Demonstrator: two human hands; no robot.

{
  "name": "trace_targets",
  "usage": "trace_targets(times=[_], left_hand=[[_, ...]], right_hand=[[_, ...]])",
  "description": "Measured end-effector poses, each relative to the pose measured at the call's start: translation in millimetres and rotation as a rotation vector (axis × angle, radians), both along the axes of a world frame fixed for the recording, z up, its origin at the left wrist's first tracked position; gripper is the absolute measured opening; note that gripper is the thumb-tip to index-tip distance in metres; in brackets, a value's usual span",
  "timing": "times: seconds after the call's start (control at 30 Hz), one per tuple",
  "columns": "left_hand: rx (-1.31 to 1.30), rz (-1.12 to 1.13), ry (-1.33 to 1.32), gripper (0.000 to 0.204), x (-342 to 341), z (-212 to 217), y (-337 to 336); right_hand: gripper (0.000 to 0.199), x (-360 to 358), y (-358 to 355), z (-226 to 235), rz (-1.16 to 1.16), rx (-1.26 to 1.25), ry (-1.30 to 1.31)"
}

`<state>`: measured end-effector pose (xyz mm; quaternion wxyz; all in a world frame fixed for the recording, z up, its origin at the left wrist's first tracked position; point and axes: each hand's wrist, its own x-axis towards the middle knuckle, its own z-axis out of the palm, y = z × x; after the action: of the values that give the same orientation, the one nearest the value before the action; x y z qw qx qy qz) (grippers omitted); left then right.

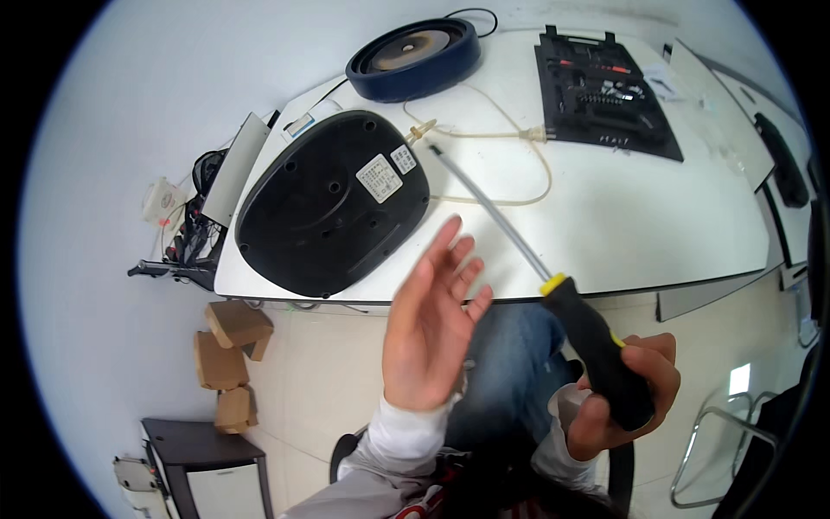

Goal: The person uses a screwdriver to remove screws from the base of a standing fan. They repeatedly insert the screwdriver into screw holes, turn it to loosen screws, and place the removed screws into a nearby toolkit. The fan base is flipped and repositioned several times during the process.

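Observation:
My right hand grips a screwdriver by its black and yellow handle, its long metal shaft slanting up and left over the table. Near the table's front edge my left hand is raised with fingers spread and palm bare, holding nothing. Just beyond it lies a black oval appliance base, underside up, with screw holes and white labels. A pale power cord trails from its right side; the plug rests by the tool case. The screwdriver's tip appears above the cord, apart from the base.
A round dark blue appliance part sits at the back of the white table. An opened black tool case lies at the back right. Cardboard boxes and a dark cabinet stand on the floor at left. A metal-framed chair is at right.

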<state>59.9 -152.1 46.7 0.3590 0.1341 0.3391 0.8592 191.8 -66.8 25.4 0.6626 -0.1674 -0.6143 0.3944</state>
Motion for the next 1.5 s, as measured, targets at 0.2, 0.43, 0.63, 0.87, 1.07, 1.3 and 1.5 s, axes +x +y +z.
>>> trace_targets(times=[0.2,0.43,0.63,0.87,1.07,1.3,1.5], left_hand=[[0.012,-0.048,-0.047,0.04,-36.8,9.7,53.1],[0.227,-0.261,-0.285,0.023,-59.4,18.4,79.9],[0.228,-0.26,-0.311,0.019,-49.6,20.6,91.6],[-0.087,0.057,0.25,0.027,-58.1,24.2,132.3],[-0.624,0.125,1.443,0.019,-65.8,-8.8,206.8],[-0.827,0.148,1.8,0.008,-66.5,-42.6,266.0],[-0.813,0.313,1.981,0.008,-67.1,-61.4,285.6]], right_hand=[[0.049,13.3,9.3,-5.2,-0.011,-0.152,0.081],[0.044,22.8,20.8,-11.4,-0.002,-0.157,0.044],[0.04,28.5,36.3,-23.4,-0.004,-0.11,0.023],[0.05,40.4,54.3,-22.4,-0.127,-0.27,0.112],[0.038,60.9,89.8,-40.5,-0.37,-0.385,0.154],[0.036,85.1,115.2,-49.2,-0.563,-0.494,0.163],[0.038,83.1,120.3,-59.6,-0.519,-0.49,0.128]])
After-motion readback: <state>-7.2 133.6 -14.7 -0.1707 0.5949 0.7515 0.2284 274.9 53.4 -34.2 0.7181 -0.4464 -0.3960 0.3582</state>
